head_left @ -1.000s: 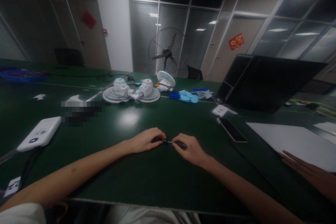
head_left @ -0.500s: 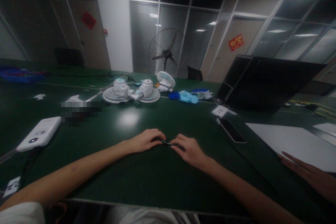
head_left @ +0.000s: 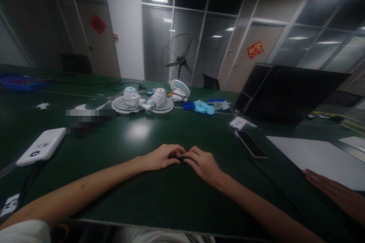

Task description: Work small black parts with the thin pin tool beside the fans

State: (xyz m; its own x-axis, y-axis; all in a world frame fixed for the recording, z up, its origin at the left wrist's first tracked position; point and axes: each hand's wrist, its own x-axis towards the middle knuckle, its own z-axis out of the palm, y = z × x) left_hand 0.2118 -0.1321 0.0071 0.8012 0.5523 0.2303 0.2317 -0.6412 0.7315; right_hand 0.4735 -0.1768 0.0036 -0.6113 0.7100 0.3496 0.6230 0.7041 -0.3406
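Low over the green table [head_left: 137, 193], at the middle of the view, my two hands meet almost fingertip to fingertip. My left hand [head_left: 165, 156] is curled, thumb and fingers pinched around something small and dark that I cannot make out. My right hand [head_left: 203, 161] comes from the other side, closed in a pinch on a slim rod [head_left: 182, 155] with a thin shiny shaft. The shaft points at the left fingertips. My fingers cover most of both things, and whether the two touch is hidden.
White fan heads [head_left: 161, 100] and blue gloves [head_left: 201, 107] lie farther back. A phone [head_left: 252, 144] and a white sheet [head_left: 319, 157] are to the right, with another person's hand [head_left: 327, 188] at the sheet. A white device [head_left: 42, 146] lies left; a dark monitor [head_left: 296, 93] stands back right.
My fingertips have come closer together, and less of the thin shaft shows between them. My left hand has turned slightly, its fingers arching more. The view has tilted a little.
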